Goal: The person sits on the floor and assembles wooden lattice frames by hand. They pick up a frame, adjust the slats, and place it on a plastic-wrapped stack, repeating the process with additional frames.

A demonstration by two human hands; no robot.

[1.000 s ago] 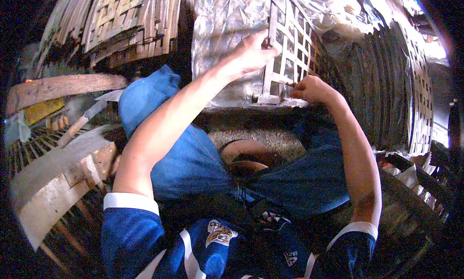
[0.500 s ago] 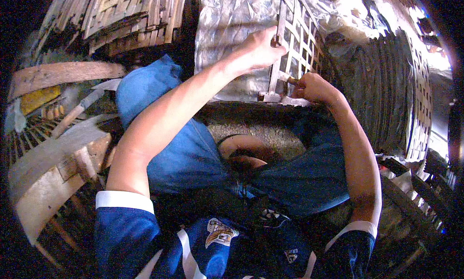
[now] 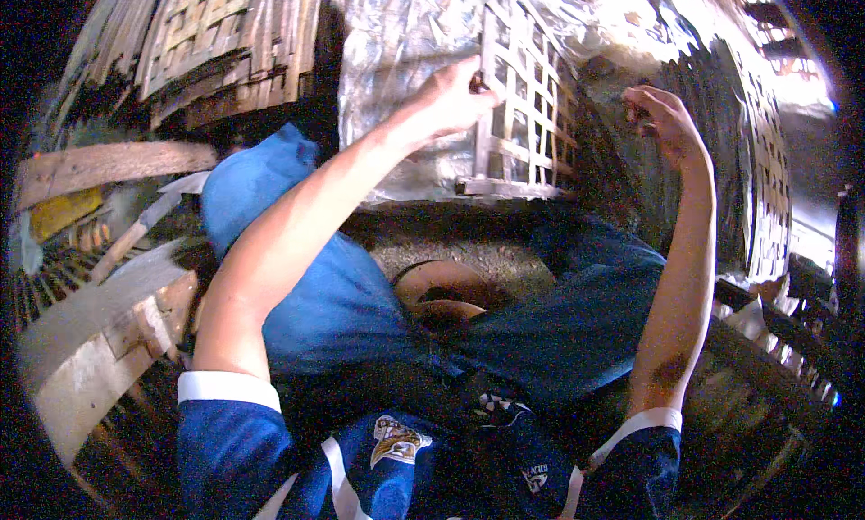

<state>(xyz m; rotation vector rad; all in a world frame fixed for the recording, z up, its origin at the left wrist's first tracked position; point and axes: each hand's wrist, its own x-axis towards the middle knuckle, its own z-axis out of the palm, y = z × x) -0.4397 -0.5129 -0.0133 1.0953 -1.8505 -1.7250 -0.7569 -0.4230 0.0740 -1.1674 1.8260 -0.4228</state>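
Upright before the knees: woven bamboo lattice panel point(image 3: 518, 105), left hand point(image 3: 450, 96) closed on its left edge, right hand point(image 3: 662, 123) loosely curled just beside it, holding nothing discernible; risk judged: one-handed grip may let the panel tip or splinter.

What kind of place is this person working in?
Probably a small bamboo-weaving workshop. The left hand grips an open-lattice woven panel, woven baskets are stacked behind, and cut bamboo slats lie piled at the left. The right hand is raised beside the panel.
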